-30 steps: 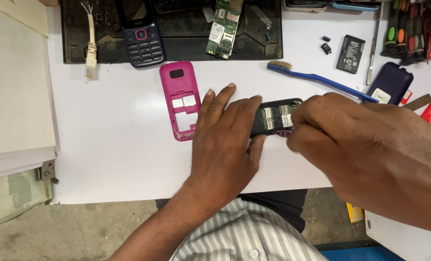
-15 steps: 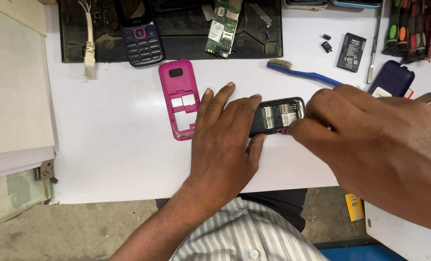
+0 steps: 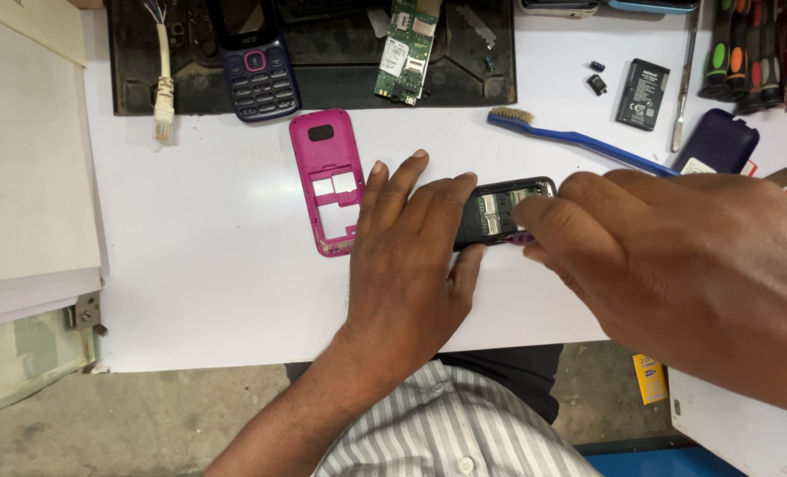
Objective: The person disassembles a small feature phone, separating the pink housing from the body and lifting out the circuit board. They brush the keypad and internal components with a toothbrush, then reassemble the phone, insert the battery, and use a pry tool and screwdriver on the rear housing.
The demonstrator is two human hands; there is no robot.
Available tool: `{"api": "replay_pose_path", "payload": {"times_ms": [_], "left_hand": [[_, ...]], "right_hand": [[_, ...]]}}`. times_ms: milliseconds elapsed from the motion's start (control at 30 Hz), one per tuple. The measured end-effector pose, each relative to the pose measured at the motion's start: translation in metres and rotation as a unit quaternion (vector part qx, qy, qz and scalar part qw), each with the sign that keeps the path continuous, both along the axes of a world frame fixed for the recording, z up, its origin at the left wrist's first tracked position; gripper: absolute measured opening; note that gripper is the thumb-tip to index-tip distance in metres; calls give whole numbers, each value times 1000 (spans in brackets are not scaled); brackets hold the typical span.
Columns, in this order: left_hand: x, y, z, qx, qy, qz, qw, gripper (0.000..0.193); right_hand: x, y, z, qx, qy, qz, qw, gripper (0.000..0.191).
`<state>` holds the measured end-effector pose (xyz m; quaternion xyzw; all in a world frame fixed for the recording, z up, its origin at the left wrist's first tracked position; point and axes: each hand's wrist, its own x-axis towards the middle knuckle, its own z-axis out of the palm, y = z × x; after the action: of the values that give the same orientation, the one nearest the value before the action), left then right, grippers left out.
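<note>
Opened black phone body (image 3: 504,212) flat on the white bench (image 3: 199,265), pinned under the spread left hand (image 3: 411,256), fingers (image 3: 451,199) pressing, not gripping, likely to stop sliding. Right hand (image 3: 667,256) fingers pinching a small purple tool (image 3: 521,238) at its edge. Beyond the left fingers: pink phone frame (image 3: 327,181); farther out, blue toothbrush (image 3: 570,137), black mat (image 3: 323,88), battery (image 3: 642,94).

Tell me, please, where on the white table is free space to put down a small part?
The widest bare patch of the white table lies left of the pink phone frame, below the black mat and right of the paper stack. It is crowded around the left hand, right hand and open phone, and by the blue toothbrush and battery.
</note>
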<state>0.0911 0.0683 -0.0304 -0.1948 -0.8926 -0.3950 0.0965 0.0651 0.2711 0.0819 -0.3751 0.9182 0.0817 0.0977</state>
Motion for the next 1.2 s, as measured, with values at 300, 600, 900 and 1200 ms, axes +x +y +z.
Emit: {"api": "replay_pose_path", "payload": {"times_ms": [300,600,900,1200], "left_hand": [[0,0,-1,-5,-7,0,1000,63],[0,0,-2,-3,-7,3,1000,63],[1,0,-1,2,-11,6,1000,62],[2,-3,4,-13,-18,14,1000,65]], "right_hand": [[-1,-1,2,-92,-70,36,993,67],[-3,-9,5,53,59,-16,997,50],[-4,-11,9,7,-60,-10,998,44],[-2,-10,2,5,28,8,1000,46]]}}
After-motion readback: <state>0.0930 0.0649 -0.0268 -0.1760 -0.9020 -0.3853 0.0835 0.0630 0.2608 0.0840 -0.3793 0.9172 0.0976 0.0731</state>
